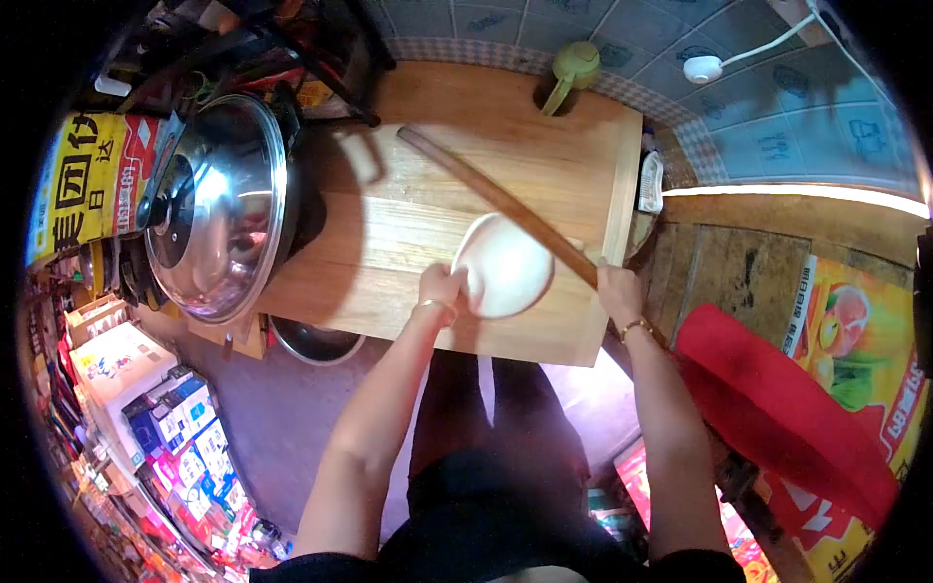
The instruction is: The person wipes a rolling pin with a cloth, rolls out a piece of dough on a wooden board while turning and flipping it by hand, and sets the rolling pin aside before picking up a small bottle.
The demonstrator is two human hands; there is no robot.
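A round, flat sheet of white dough (512, 270) lies on the wooden board (418, 233), towards its near right side. At its left edge my left hand (443, 288) is closed, with the dough's rim pinched in the fingers. My right hand (619, 291) is wrapped round the lower end of a long wooden rolling pin (491, 194). The pin slants from that hand up and left across the board, passing over the dough's upper right edge. Whether the pin presses on the dough or hovers above it I cannot tell.
Left of the board stands a big pan with a shiny domed lid (228, 214). A green jug (573, 70) sits at the back edge by the tiled wall. On the right are a rolled red cloth (777, 398) and a printed carton (855, 330). Packaged goods (190, 437) fill the lower left.
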